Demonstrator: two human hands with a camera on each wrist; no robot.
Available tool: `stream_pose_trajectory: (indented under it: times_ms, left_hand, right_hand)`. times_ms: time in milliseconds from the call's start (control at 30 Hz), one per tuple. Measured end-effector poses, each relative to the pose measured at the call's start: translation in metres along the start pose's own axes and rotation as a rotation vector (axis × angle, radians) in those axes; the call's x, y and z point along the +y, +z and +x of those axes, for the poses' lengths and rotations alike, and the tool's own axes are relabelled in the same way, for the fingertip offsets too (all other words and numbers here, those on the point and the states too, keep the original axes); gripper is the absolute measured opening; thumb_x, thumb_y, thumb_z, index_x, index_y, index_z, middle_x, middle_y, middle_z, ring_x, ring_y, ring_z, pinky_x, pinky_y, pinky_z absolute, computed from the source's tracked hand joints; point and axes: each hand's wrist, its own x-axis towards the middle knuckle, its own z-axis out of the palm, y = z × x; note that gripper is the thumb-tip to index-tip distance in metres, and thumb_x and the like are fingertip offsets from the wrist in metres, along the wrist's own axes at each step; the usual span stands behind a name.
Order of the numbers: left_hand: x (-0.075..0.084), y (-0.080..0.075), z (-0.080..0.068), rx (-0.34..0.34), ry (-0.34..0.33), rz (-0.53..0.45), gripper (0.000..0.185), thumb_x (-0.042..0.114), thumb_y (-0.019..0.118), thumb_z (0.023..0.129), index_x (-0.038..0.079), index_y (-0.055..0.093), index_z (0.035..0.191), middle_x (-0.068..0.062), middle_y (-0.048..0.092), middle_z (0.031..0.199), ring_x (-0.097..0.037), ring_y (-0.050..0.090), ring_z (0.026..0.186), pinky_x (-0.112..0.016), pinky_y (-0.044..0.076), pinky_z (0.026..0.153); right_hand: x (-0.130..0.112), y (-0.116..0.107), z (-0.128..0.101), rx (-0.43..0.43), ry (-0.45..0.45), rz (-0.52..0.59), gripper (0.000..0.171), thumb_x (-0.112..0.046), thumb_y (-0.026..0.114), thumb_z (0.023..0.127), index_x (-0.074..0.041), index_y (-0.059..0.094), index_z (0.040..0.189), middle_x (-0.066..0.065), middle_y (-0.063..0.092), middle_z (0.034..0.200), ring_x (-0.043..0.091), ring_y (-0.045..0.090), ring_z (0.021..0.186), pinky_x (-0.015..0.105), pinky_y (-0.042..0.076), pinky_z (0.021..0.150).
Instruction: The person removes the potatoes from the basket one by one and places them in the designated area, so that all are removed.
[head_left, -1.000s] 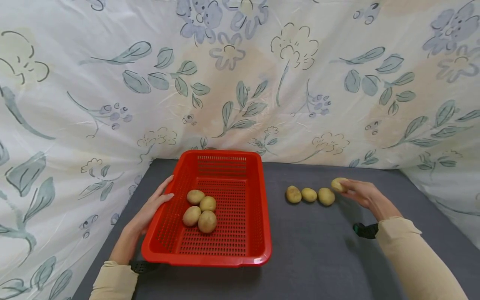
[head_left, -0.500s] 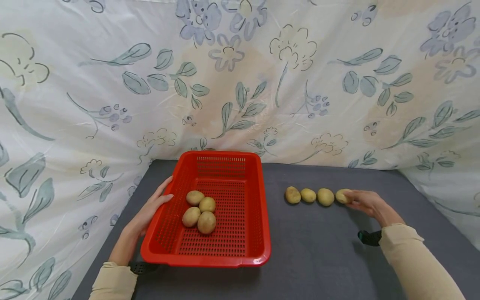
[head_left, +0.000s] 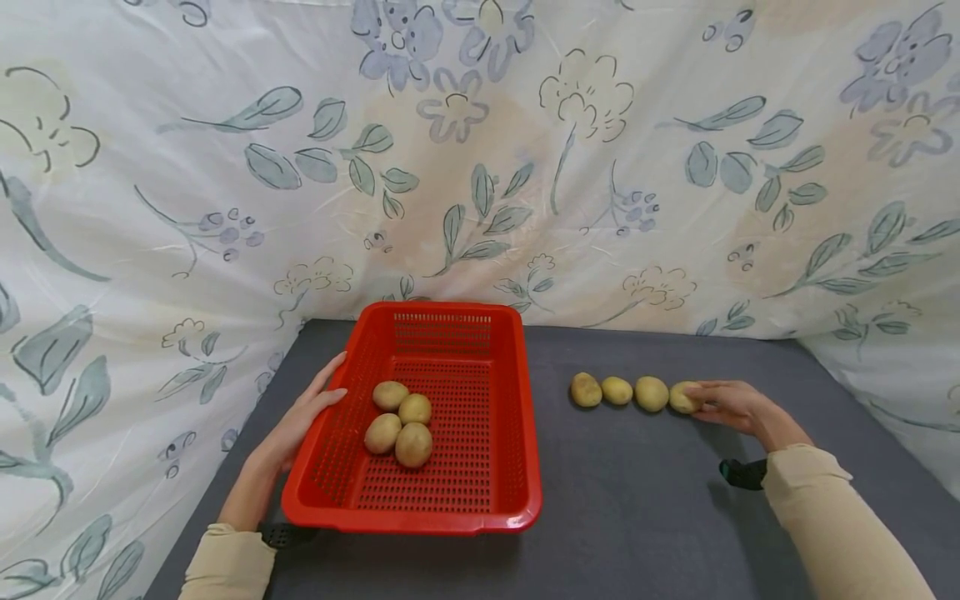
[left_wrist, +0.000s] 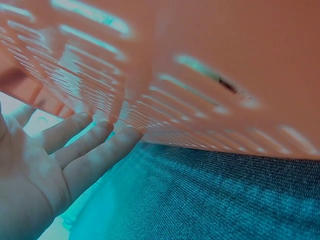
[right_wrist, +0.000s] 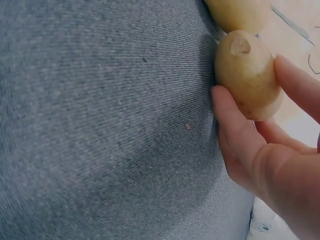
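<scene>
The left hand (head_left: 300, 421) lies with straight fingers (left_wrist: 95, 145) against the red basket (head_left: 517, 433), which holds four potatoes (head_left: 401, 421); open grey table (head_left: 630, 500) lies between basket and row. Three potatoes (head_left: 617, 391) lie in line; the right hand (head_left: 731, 407) pinches the end potato (head_left: 682, 397) resting on the table.

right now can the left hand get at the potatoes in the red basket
Probably yes: the left hand rests open against the red basket wall, the four potatoes lie just inside that wall, uncovered.

A basket (head_left: 450, 500) sits on the bench (head_left: 637, 517) at 9 o'clock, four potatoes (head_left: 400, 421) inside. At 3 o'clock, four more potatoes (head_left: 633, 392) lie in a row.
</scene>
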Motion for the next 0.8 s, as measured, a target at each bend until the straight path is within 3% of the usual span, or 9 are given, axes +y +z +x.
stream_pose_trajectory:
  times_ms: [100,267,467,533,600,700,800]
  left_hand:
    - [0.000,0.000,0.000,-0.001,0.001,-0.006,0.063,0.028,0.040,0.104,0.032,0.003,0.154,-0.019,0.016,0.150,-0.033,0.049,0.114,-0.043,0.049,0.081]
    - [0.000,0.000,0.000,-0.006,0.006,-0.011,0.063,0.028,0.040,0.104,0.031,0.003,0.154,-0.018,0.015,0.150,-0.031,0.050,0.114,-0.042,0.050,0.081]
    - [0.000,0.000,0.001,-0.011,0.007,-0.006,0.063,0.028,0.040,0.104,0.031,0.003,0.154,-0.019,0.015,0.150,-0.032,0.050,0.113,-0.043,0.049,0.081]
    - [0.000,0.001,0.001,-0.011,0.005,-0.001,0.063,0.029,0.040,0.104,0.031,0.002,0.154,-0.019,0.015,0.150,-0.032,0.050,0.113,-0.043,0.049,0.081]
    - [0.000,0.001,0.000,-0.009,0.002,0.001,0.063,0.029,0.040,0.104,0.032,0.003,0.154,-0.019,0.015,0.150,-0.032,0.050,0.113,-0.043,0.049,0.081]
    - [0.000,0.000,0.000,-0.005,-0.001,0.002,0.062,0.029,0.039,0.104,0.032,0.003,0.154,-0.018,0.015,0.151,-0.032,0.050,0.114,-0.043,0.049,0.081]
    - [0.000,0.001,0.000,-0.003,-0.005,0.005,0.062,0.029,0.039,0.104,0.032,0.002,0.154,-0.017,0.014,0.151,-0.030,0.050,0.114,-0.042,0.049,0.082]
  right_hand:
    - [-0.002,0.001,-0.001,-0.024,-0.001,0.001,0.073,-0.015,0.051,0.100,0.014,0.002,0.145,0.035,0.001,0.149,0.028,0.049,0.113,0.039,0.043,0.095]
    - [0.000,0.000,0.000,-0.038,-0.015,0.020,0.076,-0.013,0.053,0.099,0.016,-0.001,0.144,0.036,0.016,0.143,0.005,0.055,0.087,0.040,0.044,0.094]
    - [0.004,-0.003,0.000,-0.024,-0.052,0.041,0.077,-0.013,0.054,0.098,0.015,-0.001,0.144,0.021,0.043,0.124,0.003,0.058,0.084,0.035,0.048,0.088]
    - [0.006,-0.003,-0.001,-0.022,-0.064,0.033,0.077,-0.013,0.054,0.098,0.015,0.000,0.144,0.017,0.045,0.121,0.002,0.059,0.084,0.034,0.048,0.088]
    - [0.008,-0.003,0.000,-0.020,-0.075,0.015,0.076,-0.014,0.053,0.099,0.015,0.001,0.144,0.024,0.043,0.125,0.001,0.058,0.085,0.034,0.048,0.088]
    - [0.009,-0.002,0.000,-0.019,-0.080,-0.001,0.075,-0.017,0.053,0.099,0.014,0.002,0.145,0.036,0.022,0.141,-0.001,0.057,0.085,0.034,0.047,0.090]
    - [0.010,-0.002,0.000,-0.025,-0.080,-0.001,0.074,-0.018,0.052,0.100,0.012,0.003,0.146,0.035,0.005,0.149,-0.004,0.055,0.084,0.033,0.046,0.091]
